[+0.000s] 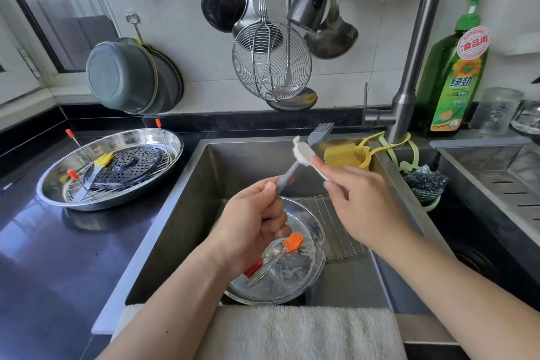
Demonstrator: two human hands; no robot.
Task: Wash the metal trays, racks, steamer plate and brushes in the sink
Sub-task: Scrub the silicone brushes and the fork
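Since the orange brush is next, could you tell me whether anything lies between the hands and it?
Nothing covers the orange silicone brush; it lies exposed in the round metal tray in the sink. Both hands are occupied above it, holding the grey brush and white scrubber.

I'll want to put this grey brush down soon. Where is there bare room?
Bare black counter in front of the left tray, and bare sink floor right of the round tray. Both trays are crowded.
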